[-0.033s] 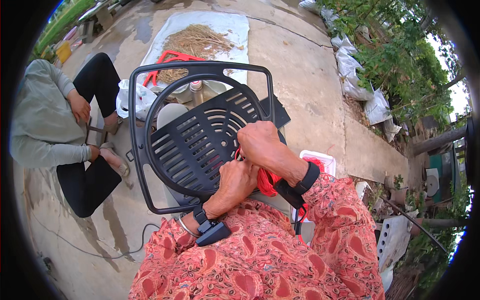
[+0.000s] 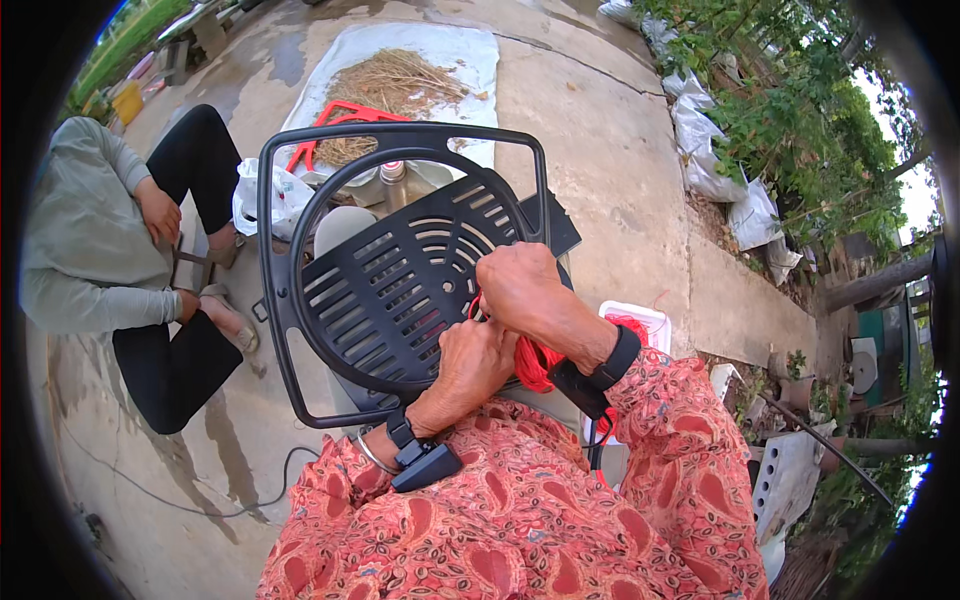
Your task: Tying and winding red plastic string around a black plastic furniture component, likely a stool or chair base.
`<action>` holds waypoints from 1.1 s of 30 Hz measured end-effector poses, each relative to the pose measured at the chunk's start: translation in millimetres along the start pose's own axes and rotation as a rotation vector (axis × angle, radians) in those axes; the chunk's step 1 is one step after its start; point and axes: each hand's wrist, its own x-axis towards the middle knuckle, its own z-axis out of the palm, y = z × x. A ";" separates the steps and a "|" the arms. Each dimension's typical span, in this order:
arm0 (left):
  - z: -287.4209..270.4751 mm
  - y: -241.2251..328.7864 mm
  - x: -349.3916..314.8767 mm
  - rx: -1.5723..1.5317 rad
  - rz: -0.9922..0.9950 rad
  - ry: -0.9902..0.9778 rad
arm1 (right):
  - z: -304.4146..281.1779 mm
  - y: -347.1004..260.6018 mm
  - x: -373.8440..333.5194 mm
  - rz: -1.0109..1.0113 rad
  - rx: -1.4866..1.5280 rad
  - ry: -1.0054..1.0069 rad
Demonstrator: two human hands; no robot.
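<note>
A black plastic chair-like frame (image 2: 264, 258) with a slotted panel (image 2: 400, 290) is in front of me. Over the panel's near right edge, my left hand (image 2: 472, 358) and my right hand (image 2: 520, 285) are closed and pressed close together. A thin red cord shows between their fingers, so both appear to grip it; their fingertips are mostly hidden. Below my right wrist hangs a loose bundle of red cord (image 2: 536, 366), partly covered by that arm. Both wrists wear dark bands.
At left sits another person (image 2: 95, 230), hands near the knees. Beyond the frame are a steel flask (image 2: 393, 188), a red plastic frame (image 2: 362, 112) and dry stalks (image 2: 400, 80) on a white sheet (image 2: 470, 60). A white tub (image 2: 655, 318) stands by my right arm; white sacks (image 2: 705, 150) line the plants.
</note>
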 end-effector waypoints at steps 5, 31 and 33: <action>-4.0 3.7 -0.2 -0.019 0.019 -0.062 | -19.0 -1.5 6.3 0.052 0.150 0.155; 3.7 -7.1 -0.1 -0.084 0.007 -0.018 | 13.0 -9.5 9.4 -0.165 0.384 0.649; 3.9 -6.0 0.7 -0.107 0.029 -0.006 | 17.1 -10.0 6.0 -0.042 0.614 0.469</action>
